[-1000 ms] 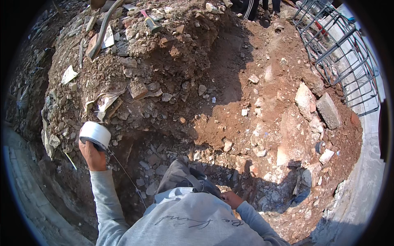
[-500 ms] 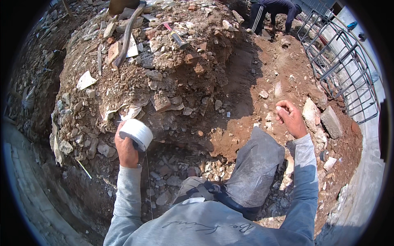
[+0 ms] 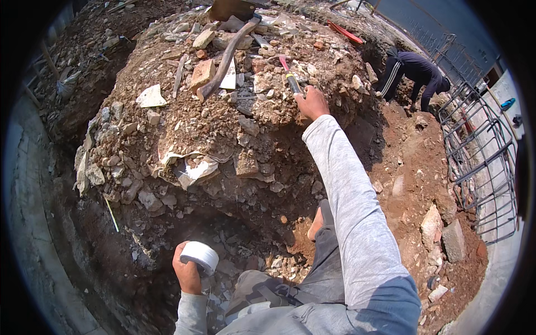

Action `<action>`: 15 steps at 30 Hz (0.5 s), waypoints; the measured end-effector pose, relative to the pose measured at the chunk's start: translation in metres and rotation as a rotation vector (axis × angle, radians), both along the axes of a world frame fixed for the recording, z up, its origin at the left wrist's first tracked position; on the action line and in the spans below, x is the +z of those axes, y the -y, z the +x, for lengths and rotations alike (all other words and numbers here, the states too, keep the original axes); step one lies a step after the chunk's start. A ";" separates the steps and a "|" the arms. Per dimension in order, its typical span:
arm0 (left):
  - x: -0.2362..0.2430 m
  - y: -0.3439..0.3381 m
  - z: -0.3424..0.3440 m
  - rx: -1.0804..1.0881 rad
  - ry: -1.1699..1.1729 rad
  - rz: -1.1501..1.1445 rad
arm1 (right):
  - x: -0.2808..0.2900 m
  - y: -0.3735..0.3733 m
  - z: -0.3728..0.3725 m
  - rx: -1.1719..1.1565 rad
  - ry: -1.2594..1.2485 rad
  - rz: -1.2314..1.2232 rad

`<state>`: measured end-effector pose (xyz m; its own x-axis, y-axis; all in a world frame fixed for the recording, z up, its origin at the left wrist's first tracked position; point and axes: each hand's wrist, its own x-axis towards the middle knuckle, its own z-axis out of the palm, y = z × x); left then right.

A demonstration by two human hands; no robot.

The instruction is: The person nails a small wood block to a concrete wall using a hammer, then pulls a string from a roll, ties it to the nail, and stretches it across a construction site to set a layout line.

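Mound (image 3: 218, 125) of soil and rubble breaks off steeply at its near edge into a stony hollow (image 3: 282, 265); bare soil (image 3: 385, 184) lies open to the right, bounded by a rebar cage (image 3: 486, 162). Concrete edging (image 3: 33, 223) curves along the left rim.

Left hand (image 3: 190, 273) is clamped on a white spool (image 3: 202, 255), low over the hollow. Right hand (image 3: 314, 104) reaches to the mound top, fingertips at the handle end of a red-headed tool (image 3: 291, 82); whether they close on it, cannot tell.

Around the tool: curved wooden shaft (image 3: 229, 58) and brick (image 3: 202, 75) to its left, red strip (image 3: 345, 32) beyond. Co-worker (image 3: 416, 67) bends past the mound.

Fingers cover the handle end; a dark object (image 3: 231, 8) is cut off above; the spool's thin line is lost near the clothing.
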<state>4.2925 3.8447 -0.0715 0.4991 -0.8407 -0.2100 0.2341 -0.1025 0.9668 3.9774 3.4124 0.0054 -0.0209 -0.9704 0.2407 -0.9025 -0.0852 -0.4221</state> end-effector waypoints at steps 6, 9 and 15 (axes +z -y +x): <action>-0.009 0.006 -0.018 0.012 0.065 0.052 | -0.036 0.047 -0.006 -0.192 0.375 0.134; -0.003 0.046 -0.047 -0.051 0.017 0.002 | -0.026 0.042 -0.030 0.012 1.577 0.109; 0.030 0.170 -0.149 -0.250 0.013 -0.030 | 0.030 -0.010 -0.161 0.393 1.633 0.053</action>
